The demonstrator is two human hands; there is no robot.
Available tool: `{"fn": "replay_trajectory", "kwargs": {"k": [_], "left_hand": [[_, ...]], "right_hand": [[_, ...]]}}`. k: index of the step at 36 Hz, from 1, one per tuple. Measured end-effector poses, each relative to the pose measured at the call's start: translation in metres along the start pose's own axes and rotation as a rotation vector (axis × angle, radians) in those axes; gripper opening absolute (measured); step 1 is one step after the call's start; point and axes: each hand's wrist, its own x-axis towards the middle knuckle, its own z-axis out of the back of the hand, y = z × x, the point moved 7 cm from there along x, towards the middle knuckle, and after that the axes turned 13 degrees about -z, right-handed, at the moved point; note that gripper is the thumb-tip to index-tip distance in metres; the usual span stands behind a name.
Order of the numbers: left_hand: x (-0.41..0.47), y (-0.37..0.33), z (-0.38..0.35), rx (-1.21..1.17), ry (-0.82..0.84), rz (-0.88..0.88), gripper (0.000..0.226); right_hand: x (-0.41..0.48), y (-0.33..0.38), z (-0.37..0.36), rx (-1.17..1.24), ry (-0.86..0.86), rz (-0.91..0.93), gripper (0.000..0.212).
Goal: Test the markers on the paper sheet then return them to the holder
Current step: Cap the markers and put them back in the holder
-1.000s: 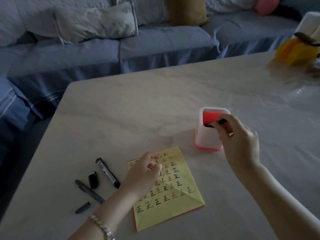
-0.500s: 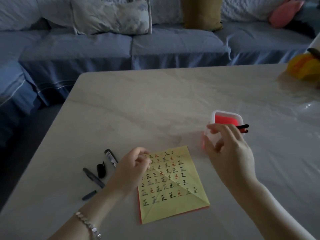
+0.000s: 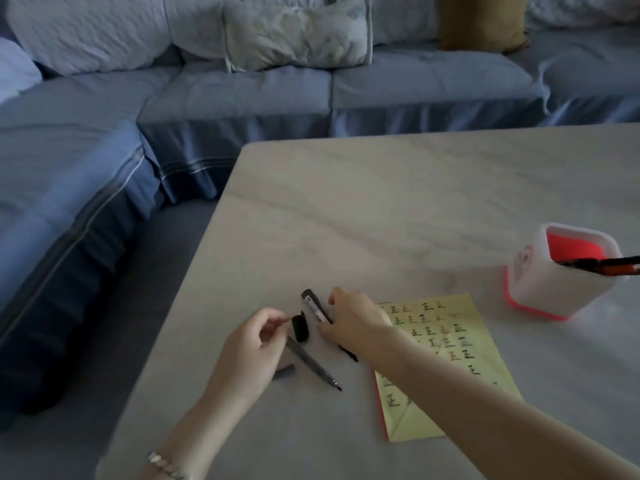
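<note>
Circling the left wrist at the bottom edge, a beaded bracelet (image 3: 162,463) is partly cut off by the frame. One yellow paper (image 3: 450,344), roughly square and creased on a diagonal, lies flat on the bench (image 3: 381,209), an orange-red edge showing beneath it. It carries rows of small characters in black, red and grey; the right forearm crosses it and hides its near-left part.

Left of the sheet lie two writing tools and two caps. A short grey cap (image 3: 285,371) peeps from under the left hand (image 3: 247,348), beside a slim grey pen (image 3: 313,367) lying uncapped, nib toward the camera. A stubby black cap (image 3: 300,329) rests just above the pen. The left hand's fingers are curled, thumb and forefinger tips close by that cap; whether its grip has hold of anything cannot be told. The right hand (image 3: 358,323) has its grip curled round a thick black marker (image 3: 316,305) with a pale label, the middle of the barrel hidden and a dark end showing below the hand.

Farther right stands one holder (image 3: 540,292), a rounded white box with red lining and base. The dark and red stowed markers (image 3: 604,265) lean on its rim, cut off at the right edge, their number unclear.

The bench top is smooth, pale and veined like marble. Beyond it runs a blue fabric sofa (image 3: 242,95) with two cushions: one pale patterned (image 3: 298,32), one mustard (image 3: 481,22).
</note>
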Motion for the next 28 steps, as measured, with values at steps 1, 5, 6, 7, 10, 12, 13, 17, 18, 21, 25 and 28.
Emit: {"fn": "replay_trajectory", "kwargs": {"k": [1,5,6,7,10,12,13,17,18,21,25,28], "left_hand": [[0.001,0.001,0.004,0.033,-0.012,-0.011,0.011],[0.008,0.005,0.005,0.199,-0.043,-0.015,0.015],[0.011,0.006,0.002,0.252,-0.035,-0.005,0.018],[0.014,0.006,-0.001,0.307,-0.017,-0.001,0.021],[0.025,0.001,-0.017,0.495,0.053,-0.062,0.027],[0.029,-0.002,-0.026,0.601,0.105,-0.073,0.027],[0.03,-0.002,-0.031,0.63,0.132,-0.061,0.029],[0.031,-0.009,-0.045,0.523,0.125,-0.062,0.029],[0.029,-0.013,-0.045,0.437,0.091,-0.059,0.028],[0.023,-0.032,-0.049,0.173,0.031,-0.049,0.016],[0.01,-0.059,-0.06,-0.21,0.025,-0.002,0.006],[0.001,-0.078,-0.068,-0.372,0.053,-0.029,0.01]], "right_hand": [[0.001,0.001,-0.002,-0.007,0.009,-0.009,0.036],[-0.002,-0.008,-0.003,0.041,0.018,-0.004,0.03],[-0.004,-0.012,-0.002,0.077,0.024,0.005,0.028],[-0.007,-0.016,0.001,0.118,0.031,0.014,0.027],[-0.022,-0.033,0.015,0.232,0.033,0.051,0.022],[-0.034,-0.047,0.024,0.308,0.023,0.07,0.017],[-0.038,-0.055,0.029,0.334,0.012,0.07,0.014],[-0.05,-0.085,0.045,0.382,-0.053,0.049,0.001],[-0.053,-0.091,0.048,0.397,-0.063,0.043,0.001],[-0.06,-0.109,0.057,0.487,-0.101,0.022,0.004],[-0.072,-0.129,0.071,0.684,-0.19,0.012,0.007],[-0.083,-0.137,0.084,0.852,-0.251,0.016,0.004]]}}
